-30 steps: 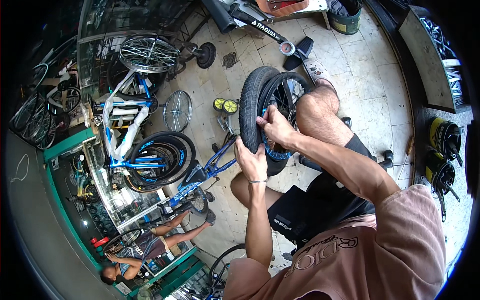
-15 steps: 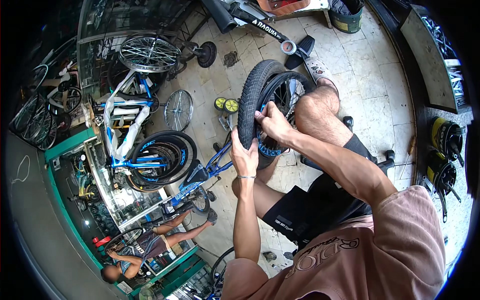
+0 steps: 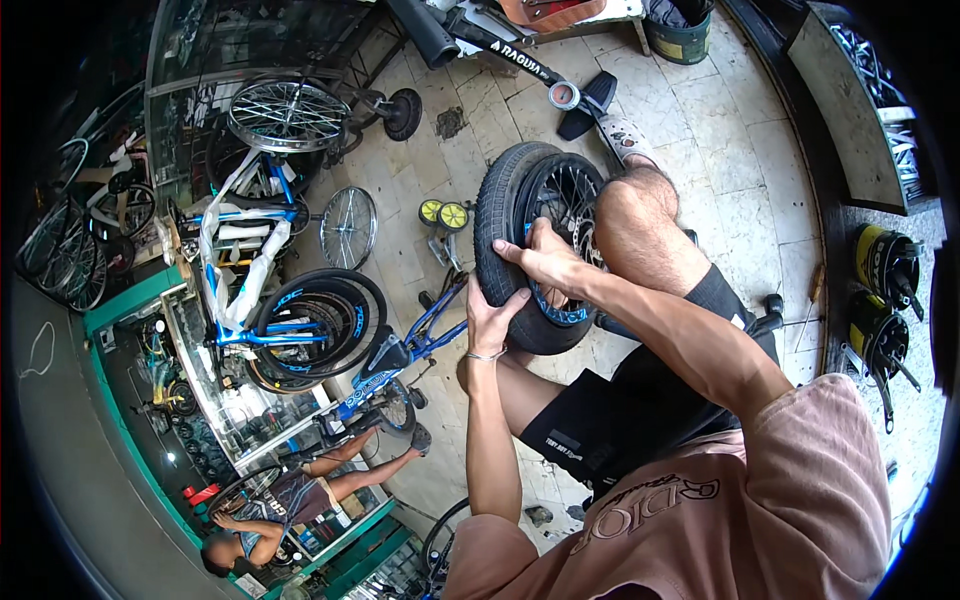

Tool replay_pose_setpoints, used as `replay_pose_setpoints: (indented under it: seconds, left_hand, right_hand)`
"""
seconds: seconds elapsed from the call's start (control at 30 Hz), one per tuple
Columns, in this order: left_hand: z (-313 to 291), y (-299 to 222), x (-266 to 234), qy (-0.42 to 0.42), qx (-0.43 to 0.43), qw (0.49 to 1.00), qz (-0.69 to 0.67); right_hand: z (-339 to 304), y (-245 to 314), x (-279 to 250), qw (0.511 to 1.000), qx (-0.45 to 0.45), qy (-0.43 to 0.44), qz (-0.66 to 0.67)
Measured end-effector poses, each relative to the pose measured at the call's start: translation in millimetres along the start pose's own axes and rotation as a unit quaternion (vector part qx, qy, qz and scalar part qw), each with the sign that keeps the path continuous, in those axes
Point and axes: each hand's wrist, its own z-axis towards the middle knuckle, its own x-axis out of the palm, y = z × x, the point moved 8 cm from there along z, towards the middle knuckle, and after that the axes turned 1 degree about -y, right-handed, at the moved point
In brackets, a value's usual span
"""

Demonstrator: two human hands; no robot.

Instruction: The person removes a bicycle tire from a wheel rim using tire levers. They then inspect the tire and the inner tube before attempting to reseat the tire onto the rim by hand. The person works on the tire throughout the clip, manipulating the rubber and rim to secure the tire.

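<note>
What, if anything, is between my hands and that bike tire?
Nothing visible: the left hand touches the black tire near its lower end, and the right hand lies across it, thumb on the tread.

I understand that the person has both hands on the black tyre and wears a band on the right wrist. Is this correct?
Not entirely: the band is on the left wrist, not the right, as the head view shows. The left hand and right hand are indeed both on the black tyre.
</note>
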Motion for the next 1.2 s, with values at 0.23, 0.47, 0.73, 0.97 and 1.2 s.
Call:
replay_pose_setpoints:
  seconds: [0.23, 0.47, 0.73, 0.97, 1.2]
  left_hand:
    - [-5, 26, 6, -0.018, -0.082, 0.990, -0.112]
    - [-11, 30, -4, -0.104, -0.118, 0.975, -0.156]
    - [-23, 64, -50, -0.218, -0.119, 0.951, -0.183]
    - [-34, 31, -85, -0.249, -0.099, 0.948, -0.170]
    - [-75, -53, -102, -0.232, -0.020, 0.958, -0.169]
  right_hand:
    - [6, -12, 4, 0.997, -0.026, -0.003, -0.075]
    - [-6, -12, 10, 0.974, -0.120, 0.040, -0.190]
    - [-18, -49, -58, 0.919, -0.081, -0.313, -0.223]
    - [23, -283, -51, 0.918, 0.335, -0.214, 0.001]
    - [22, -282, 26, 0.854, 0.271, 0.050, 0.442]
